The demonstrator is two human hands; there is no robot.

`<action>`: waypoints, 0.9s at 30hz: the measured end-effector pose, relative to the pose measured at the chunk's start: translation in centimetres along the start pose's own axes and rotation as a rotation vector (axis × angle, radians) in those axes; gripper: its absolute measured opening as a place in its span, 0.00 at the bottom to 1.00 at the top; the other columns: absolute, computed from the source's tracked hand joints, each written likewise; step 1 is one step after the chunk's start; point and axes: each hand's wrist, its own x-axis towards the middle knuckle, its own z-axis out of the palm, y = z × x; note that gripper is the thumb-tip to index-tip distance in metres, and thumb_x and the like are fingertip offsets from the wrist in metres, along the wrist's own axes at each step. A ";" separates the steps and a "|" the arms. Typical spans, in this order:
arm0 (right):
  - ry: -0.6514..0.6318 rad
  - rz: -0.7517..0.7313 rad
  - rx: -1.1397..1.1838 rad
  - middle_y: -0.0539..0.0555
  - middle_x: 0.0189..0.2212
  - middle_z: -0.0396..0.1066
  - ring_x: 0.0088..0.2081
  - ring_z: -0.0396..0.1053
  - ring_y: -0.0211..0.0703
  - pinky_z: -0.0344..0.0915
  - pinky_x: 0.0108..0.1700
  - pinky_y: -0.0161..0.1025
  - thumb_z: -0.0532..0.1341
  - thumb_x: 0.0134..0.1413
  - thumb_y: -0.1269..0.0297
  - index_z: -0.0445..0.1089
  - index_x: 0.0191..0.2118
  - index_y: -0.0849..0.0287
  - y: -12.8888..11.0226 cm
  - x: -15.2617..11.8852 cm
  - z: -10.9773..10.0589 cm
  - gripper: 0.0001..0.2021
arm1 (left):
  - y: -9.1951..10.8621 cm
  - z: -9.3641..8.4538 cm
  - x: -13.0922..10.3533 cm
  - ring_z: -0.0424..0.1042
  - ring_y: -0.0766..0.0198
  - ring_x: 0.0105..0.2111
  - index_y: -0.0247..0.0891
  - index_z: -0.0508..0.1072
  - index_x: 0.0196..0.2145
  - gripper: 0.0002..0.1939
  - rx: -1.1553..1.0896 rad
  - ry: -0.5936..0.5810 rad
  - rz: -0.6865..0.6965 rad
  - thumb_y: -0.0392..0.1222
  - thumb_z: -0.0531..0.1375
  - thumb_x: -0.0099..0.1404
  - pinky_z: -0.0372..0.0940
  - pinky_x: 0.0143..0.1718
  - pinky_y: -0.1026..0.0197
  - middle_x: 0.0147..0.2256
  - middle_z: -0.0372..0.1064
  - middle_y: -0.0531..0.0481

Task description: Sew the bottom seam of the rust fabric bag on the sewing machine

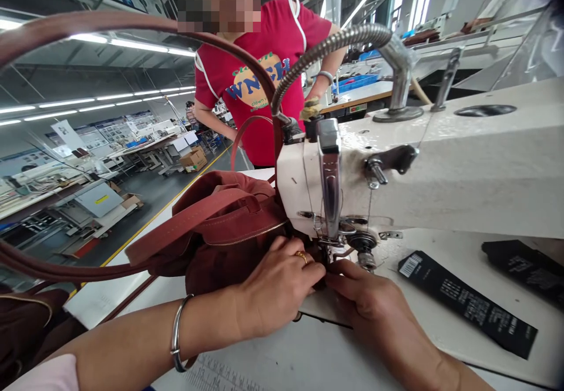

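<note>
A reddish-brown handbag [220,261] with a zip and long straps lies at the left of the white sewing machine head [423,173], part of it under the needle area. My left hand [282,279], wearing a ring, is closed on the bag's dark edge beside the presser foot [326,250]. Just right of the foot, my right hand [374,303] is closed with thumb and forefinger together. Whatever sits between those fingers is hidden. Both hands' fingertips nearly meet in front of the needle.
Black printed labels [467,303] lie on the machine bed at right. A flexible metal conduit [330,56] arches over the machine head. Behind it stands a person in a red shirt [259,85]. Another brown bag [30,326] is at lower left. A ruler scale [211,376] marks the table's front.
</note>
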 end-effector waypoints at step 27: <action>-0.063 0.171 0.303 0.52 0.31 0.72 0.33 0.69 0.42 0.63 0.35 0.34 0.50 0.49 0.73 0.72 0.37 0.58 0.0 1.8 0.9 0.15 | -1.2 -0.4 1.2 0.60 0.64 0.36 0.36 0.66 0.28 0.08 -0.070 -0.008 -0.025 0.43 0.59 0.57 0.51 0.40 0.60 0.27 0.65 0.53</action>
